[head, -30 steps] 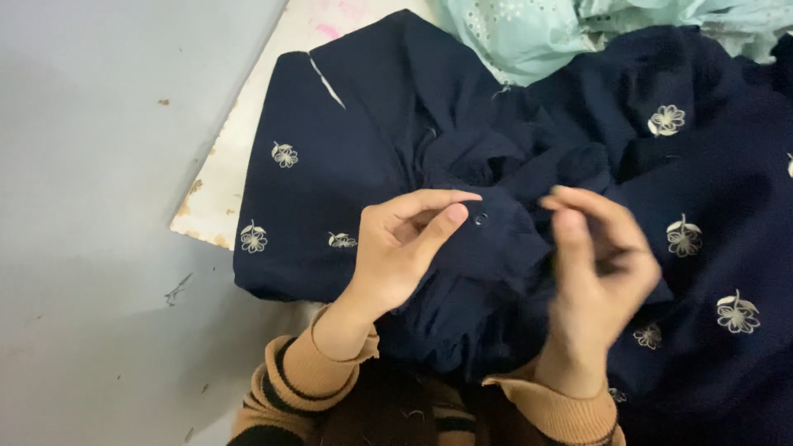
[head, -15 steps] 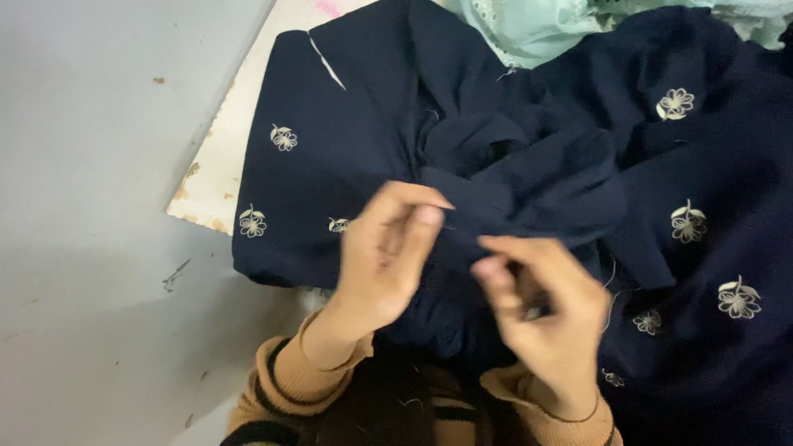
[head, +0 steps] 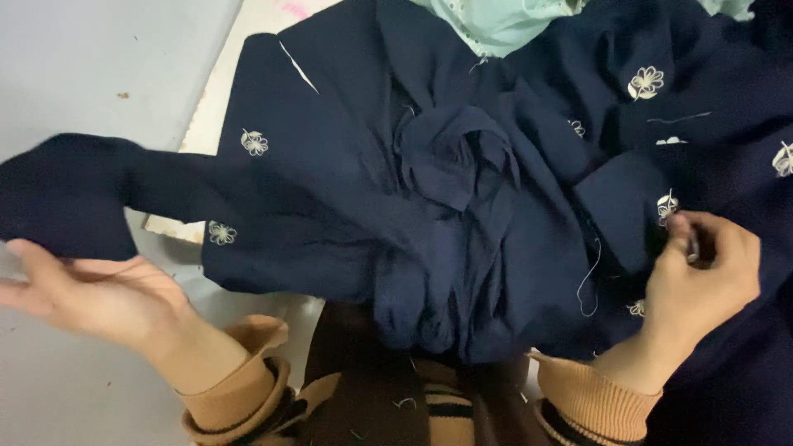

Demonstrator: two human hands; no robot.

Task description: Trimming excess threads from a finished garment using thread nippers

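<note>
Pale mint-green fabric bunched at the top edge, partly tucked under darker cloth. Off-white board with a chipped, worn edge lying flat, mostly covered. Grey floor to the left, a few small specks and scuffs on it. Pink mark near the board's top corner.

The embroidered garment lay bunched across the board, one end overhanging its left edge above the left hand. A second fabric lay behind it. The right hand rested on the garment's right part.
</note>
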